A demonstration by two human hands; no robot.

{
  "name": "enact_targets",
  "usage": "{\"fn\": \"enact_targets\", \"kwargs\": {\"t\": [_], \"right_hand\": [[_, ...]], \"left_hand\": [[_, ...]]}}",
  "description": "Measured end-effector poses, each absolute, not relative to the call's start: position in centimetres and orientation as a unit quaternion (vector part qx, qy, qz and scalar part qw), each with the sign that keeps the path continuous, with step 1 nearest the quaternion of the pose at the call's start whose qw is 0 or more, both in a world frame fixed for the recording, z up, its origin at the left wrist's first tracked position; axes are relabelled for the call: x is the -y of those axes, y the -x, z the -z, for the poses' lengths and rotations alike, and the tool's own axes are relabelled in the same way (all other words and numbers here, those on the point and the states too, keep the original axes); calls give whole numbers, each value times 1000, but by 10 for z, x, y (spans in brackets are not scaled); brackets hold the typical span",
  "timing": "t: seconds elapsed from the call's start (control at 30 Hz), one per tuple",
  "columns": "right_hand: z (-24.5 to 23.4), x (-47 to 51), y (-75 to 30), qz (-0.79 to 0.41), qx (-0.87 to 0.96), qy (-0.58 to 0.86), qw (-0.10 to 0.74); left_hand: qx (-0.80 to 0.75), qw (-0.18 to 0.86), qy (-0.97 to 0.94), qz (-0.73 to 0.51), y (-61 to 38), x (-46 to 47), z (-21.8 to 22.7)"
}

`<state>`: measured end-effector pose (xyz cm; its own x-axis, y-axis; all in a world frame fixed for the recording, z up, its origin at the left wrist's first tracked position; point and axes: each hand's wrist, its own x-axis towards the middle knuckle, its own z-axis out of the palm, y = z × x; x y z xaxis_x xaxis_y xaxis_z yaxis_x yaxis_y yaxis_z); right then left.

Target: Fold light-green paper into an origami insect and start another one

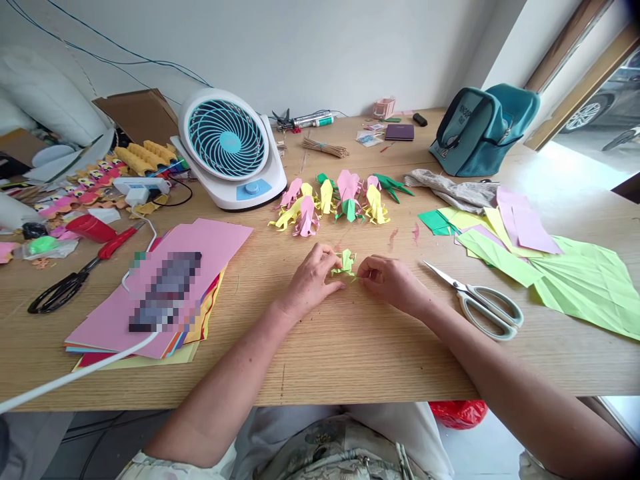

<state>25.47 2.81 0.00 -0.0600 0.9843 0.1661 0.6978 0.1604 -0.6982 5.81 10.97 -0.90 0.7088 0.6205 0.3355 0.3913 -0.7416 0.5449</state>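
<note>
Toward the counter's front edge, the left hand point(313, 280) and right hand point(387, 280) pinch a green paper figure point(345, 262) between narrowed fingers, apparently mid-fold; its tiny creases likely need careful fingertip pressure.

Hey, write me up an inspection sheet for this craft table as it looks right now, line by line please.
Surface: wooden table, with two reddish marks behind the hands.
Job's things: green paper figure, small and partly folded; behind it a cluster of folded figures in pink, yellow and green.
Clutter: grey scissors, green sheets, coloured paper stack, black-handled scissors, fan, teal bag.
Grippers: left hand and right hand both pinch the green paper figure.
Cables: white cable crosses the paper stack; blue wires run along the wall.
Surroundings: white wall; car outside at right.
</note>
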Motion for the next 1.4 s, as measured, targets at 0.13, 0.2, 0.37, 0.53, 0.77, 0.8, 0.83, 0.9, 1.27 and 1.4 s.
{"fn": "enact_targets", "kwargs": {"t": [0.13, 0.2, 0.37, 0.53, 0.77, 0.8, 0.83, 0.9, 1.27, 1.4], "right_hand": [[-3, -28, -256, -231, 681, 613, 327], [-4, -28, -257, -225, 672, 627, 323], [5, -31, -252, -187, 681, 649, 284], [11, -32, -246, -154, 693, 655, 259], [10, -30, -247, -149, 670, 673, 275], [10, -30, -247, -151, 668, 677, 270], [10, -29, -247, -150, 668, 680, 263], [10, -29, -247, -146, 675, 679, 248], [11, -31, -248, -120, 682, 651, 309], [13, -32, -250, -116, 681, 638, 339]], "left_hand": [[-315, 214, -897, -222, -54, -111, 5], [-320, 226, -895, -214, -51, -113, 2], [-300, 250, -896, -211, -48, -120, 0], [-282, 228, -905, -221, -50, -119, 7], [-277, 237, -900, -240, -53, -116, 9], [-278, 234, -900, -240, -53, -115, 9], [-280, 231, -900, -242, -53, -115, 10], [-283, 225, -898, -251, -54, -114, 10], [-283, 248, -873, -311, -60, -114, 16], [-284, 279, -864, -308, -60, -114, 18]]}}
